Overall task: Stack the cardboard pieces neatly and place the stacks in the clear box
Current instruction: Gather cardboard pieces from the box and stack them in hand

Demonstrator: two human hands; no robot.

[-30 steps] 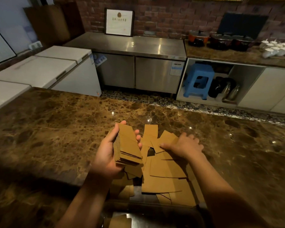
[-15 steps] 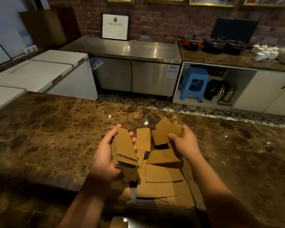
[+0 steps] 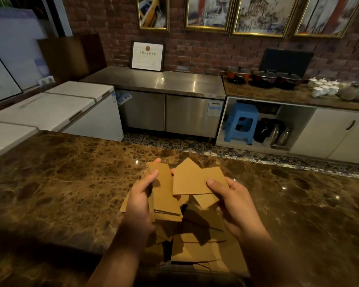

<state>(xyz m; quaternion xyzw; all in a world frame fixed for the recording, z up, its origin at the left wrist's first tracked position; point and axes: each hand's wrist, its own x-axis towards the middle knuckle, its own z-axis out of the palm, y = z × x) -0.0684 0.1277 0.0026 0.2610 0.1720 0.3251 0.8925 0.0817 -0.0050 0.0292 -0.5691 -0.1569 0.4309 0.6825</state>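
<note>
Head view: left hand (image 3: 141, 204) gripping stack (image 3: 164, 195), thumb on top. Right hand (image 3: 232, 201) now lifted off pile (image 3: 199, 241), pinching fresh pieces (image 3: 195, 179) beside stack; a second ago flat on counter (image 3: 71, 183). Next: merge. Box not clearly seen.

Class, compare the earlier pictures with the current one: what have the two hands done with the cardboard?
The right hand went from pressing on the loose pile to pinching a few pieces, lifting them toward the stack. The left hand kept its grip on that stack. The pile stayed on the marble counter.
</note>
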